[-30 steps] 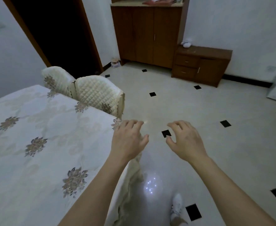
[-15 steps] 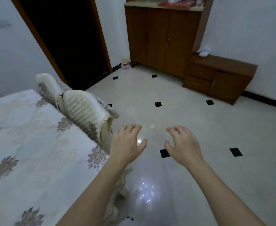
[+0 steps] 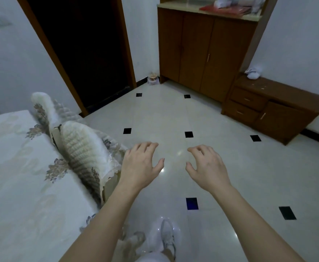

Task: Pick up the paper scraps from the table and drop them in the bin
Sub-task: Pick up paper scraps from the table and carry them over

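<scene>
My left hand (image 3: 139, 163) and my right hand (image 3: 207, 167) are stretched out in front of me over the tiled floor, palms down. Their fingers hang loosely curled and hold nothing. The table (image 3: 13, 176), covered with a white floral cloth, lies at my left, and the part in view carries no paper scraps. No bin shows in the head view.
Two chairs with quilted white covers (image 3: 83, 154) stand pushed against the table's right side. A tall brown cabinet (image 3: 202, 52) and a low brown drawer unit (image 3: 268, 108) line the far wall. A dark doorway (image 3: 83, 50) opens at the back left. My shoes (image 3: 166, 237) show below.
The view has swung to the right and forward along the table, so the table and chairs slid left. Both hands kept the same empty pose in front of me.
</scene>
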Available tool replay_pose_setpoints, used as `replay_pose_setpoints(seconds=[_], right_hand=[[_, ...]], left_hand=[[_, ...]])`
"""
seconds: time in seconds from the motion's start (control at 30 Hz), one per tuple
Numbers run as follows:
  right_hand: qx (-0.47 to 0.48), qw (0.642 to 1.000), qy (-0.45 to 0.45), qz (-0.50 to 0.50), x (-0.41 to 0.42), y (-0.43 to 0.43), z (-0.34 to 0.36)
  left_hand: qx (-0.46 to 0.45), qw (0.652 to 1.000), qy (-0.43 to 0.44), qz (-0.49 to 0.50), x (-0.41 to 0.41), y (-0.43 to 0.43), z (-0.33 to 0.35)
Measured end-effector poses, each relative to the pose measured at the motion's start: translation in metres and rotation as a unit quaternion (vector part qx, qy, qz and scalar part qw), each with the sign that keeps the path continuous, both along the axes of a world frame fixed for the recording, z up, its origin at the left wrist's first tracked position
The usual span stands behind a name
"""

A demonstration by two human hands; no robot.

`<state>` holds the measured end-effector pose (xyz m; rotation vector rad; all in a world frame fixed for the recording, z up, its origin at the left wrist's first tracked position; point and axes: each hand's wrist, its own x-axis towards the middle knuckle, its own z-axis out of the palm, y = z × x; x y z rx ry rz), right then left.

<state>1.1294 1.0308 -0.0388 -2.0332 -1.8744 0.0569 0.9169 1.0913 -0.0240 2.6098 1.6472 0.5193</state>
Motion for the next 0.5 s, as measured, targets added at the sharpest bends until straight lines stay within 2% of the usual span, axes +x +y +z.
replay_pose_setpoints(seconds=[0.27, 0.5], right_hand=[[0.011, 1.0, 0.0, 0.024, 0.015, 0.177, 0.019], [-0.006, 0.999, -0.001, 0.046, 0.02, 0.283, 0.016]], left_hand=[[0.001, 0.999, -0.018, 0.032, 0.014, 0.166, 0.009], [-0.001, 0.998, -0.007, 0.055, 0.017, 0.266, 0.012]])
